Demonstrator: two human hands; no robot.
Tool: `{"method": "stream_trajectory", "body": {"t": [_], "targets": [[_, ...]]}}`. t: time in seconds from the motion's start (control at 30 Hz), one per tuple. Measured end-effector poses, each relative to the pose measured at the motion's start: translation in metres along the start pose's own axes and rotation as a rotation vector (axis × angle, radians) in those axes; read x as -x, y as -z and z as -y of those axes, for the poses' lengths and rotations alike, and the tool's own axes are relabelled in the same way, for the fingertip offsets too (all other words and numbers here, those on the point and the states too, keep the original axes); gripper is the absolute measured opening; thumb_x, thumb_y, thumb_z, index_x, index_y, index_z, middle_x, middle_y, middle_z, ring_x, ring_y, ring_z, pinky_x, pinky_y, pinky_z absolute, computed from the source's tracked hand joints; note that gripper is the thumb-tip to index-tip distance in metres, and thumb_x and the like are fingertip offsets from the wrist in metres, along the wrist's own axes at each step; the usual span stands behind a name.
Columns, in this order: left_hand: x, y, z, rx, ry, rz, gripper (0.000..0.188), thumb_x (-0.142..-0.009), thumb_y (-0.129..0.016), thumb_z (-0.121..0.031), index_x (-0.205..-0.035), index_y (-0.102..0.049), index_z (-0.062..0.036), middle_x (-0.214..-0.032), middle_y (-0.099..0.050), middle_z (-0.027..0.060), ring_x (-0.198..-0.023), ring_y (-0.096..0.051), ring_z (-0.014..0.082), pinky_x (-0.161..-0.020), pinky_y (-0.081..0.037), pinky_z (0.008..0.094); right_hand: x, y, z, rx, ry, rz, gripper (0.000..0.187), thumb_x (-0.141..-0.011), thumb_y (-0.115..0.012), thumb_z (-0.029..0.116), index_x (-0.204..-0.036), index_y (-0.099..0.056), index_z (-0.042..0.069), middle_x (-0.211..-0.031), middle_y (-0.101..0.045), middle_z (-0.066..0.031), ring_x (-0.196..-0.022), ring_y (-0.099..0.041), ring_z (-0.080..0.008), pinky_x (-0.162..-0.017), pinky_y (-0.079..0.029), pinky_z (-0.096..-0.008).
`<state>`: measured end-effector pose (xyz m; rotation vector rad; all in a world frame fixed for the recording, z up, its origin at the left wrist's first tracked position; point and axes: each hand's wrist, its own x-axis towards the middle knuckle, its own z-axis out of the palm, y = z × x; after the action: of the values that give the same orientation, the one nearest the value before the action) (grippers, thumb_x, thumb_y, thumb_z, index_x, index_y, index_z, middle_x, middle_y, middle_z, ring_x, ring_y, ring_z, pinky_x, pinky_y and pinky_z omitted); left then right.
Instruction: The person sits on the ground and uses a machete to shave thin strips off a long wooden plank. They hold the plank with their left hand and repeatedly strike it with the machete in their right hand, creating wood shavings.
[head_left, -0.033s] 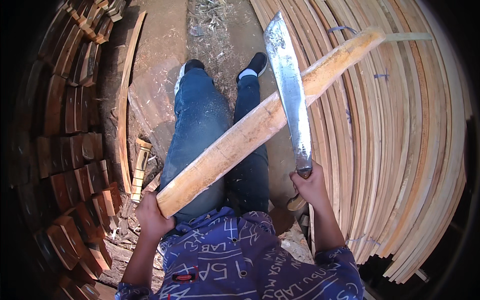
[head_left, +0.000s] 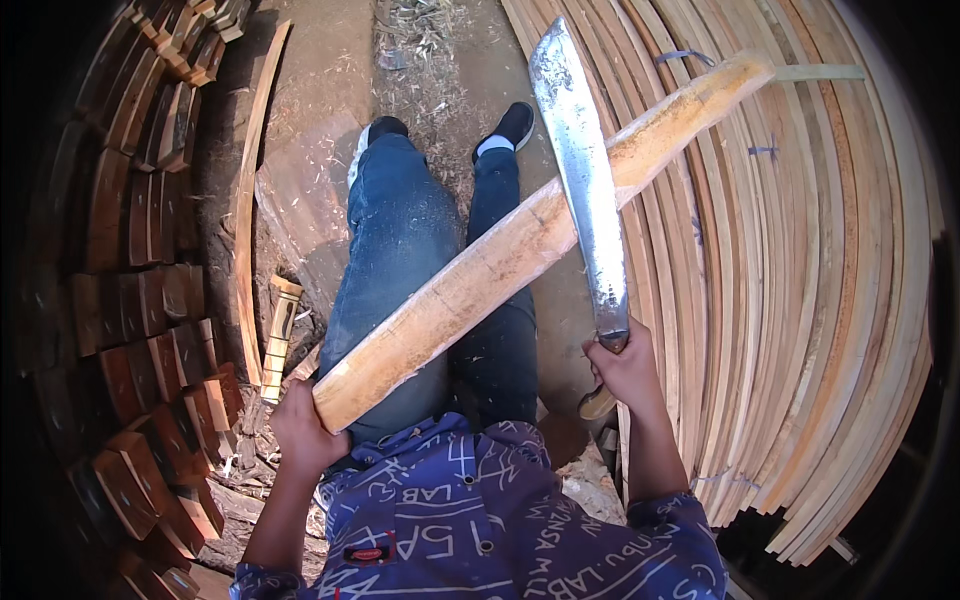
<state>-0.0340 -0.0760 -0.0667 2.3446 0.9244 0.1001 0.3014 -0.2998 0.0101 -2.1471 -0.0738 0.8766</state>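
Note:
My left hand (head_left: pixel 308 430) grips the near end of a long wooden plank (head_left: pixel 450 302), which slants up across my thighs to the far right. Its faces look rough, with a paler worked patch toward the far end. In my right hand (head_left: pixel 630 372) is a machete (head_left: pixel 582 170), its fingers wrapped round the wooden handle, whose curved butt shows below. The broad steel blade points away from me and crosses over the plank beyond its middle. Whether blade and wood touch, I cannot tell.
Long thin boards (head_left: pixel 780 300) lie stacked along the right. Short wood blocks (head_left: pixel 150 300) are piled on the left, beside a narrow strip (head_left: pixel 250 220). A banded yellowish wooden piece (head_left: pixel 280 345) lies near my left knee. Wood shavings (head_left: pixel 425 40) litter the ground ahead.
My right hand and the machete's handle have shifted very slightly to the right. The plank and my left hand look almost unmoved.

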Motion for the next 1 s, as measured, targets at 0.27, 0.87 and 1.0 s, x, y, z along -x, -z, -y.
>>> {"method": "stream_trajectory", "body": {"t": [0.27, 0.87, 1.0], "targets": [[-0.008, -0.002, 0.001, 0.026, 0.005, -0.011, 0.038, -0.057, -0.063, -0.011, -0.092, -0.051, -0.0012, -0.077, -0.052, 0.0169, -0.068, -0.056, 0.0411, -0.059, -0.047, 0.0449, -0.004, -0.016, -0.009, 0.129, 0.164, 0.011, 0.01, -0.082, -0.062, -0.002, -0.089, -0.056, -0.001, -0.06, -0.055, -0.0025, -0.045, -0.053, -0.0095, -0.041, -0.041, -0.0256], [-0.009, -0.006, 0.003, 0.028, 0.004, -0.003, 0.045, -0.054, -0.064, -0.013, -0.096, -0.054, -0.0014, -0.079, -0.053, 0.0149, -0.069, -0.058, 0.0383, -0.06, -0.048, 0.0439, -0.01, 0.006, 0.009, -0.029, -0.005, -0.01, 0.013, -0.082, -0.062, -0.004, -0.092, -0.054, -0.001, -0.061, -0.055, -0.0025, -0.046, -0.053, -0.0091, -0.04, -0.042, -0.0247], [-0.011, -0.003, 0.0, 0.005, 0.0, -0.019, 0.045, -0.054, -0.064, -0.014, -0.096, -0.054, -0.0013, -0.079, -0.053, 0.0149, -0.069, -0.058, 0.0382, -0.06, -0.048, 0.0438, -0.003, -0.003, 0.001, 0.047, 0.029, 0.009, 0.013, -0.082, -0.061, -0.005, -0.09, -0.053, 0.0, -0.059, -0.054, -0.003, -0.044, -0.053, -0.0105, -0.04, -0.042, -0.026]]}}
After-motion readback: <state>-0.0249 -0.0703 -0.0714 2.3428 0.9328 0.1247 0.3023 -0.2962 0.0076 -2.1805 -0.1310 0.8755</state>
